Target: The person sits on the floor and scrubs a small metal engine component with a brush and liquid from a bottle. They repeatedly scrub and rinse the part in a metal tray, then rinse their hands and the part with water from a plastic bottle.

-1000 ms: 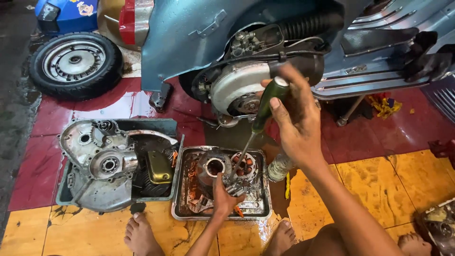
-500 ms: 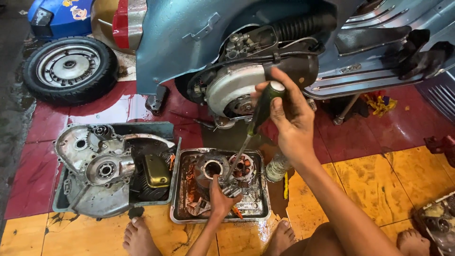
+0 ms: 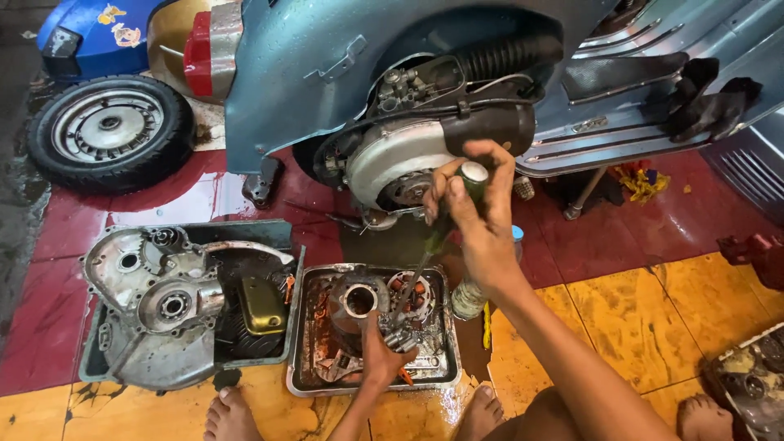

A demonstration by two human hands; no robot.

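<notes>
While our right hand [image 3: 478, 214] fists the green-handled screwdriver [image 3: 441, 229] at centre frame, our left hand [image 3: 382, 358] seemingly pinches a small metal part [image 3: 398, 339] in the oily steel tray [image 3: 302, 384].

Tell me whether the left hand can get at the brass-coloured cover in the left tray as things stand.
Probably yes. The left hand rests on small parts in the metal tray, and the brass-coloured cover lies just across the rim in the neighbouring tray, uncovered on top. The right hand with the screwdriver stays clear of that path.
</notes>
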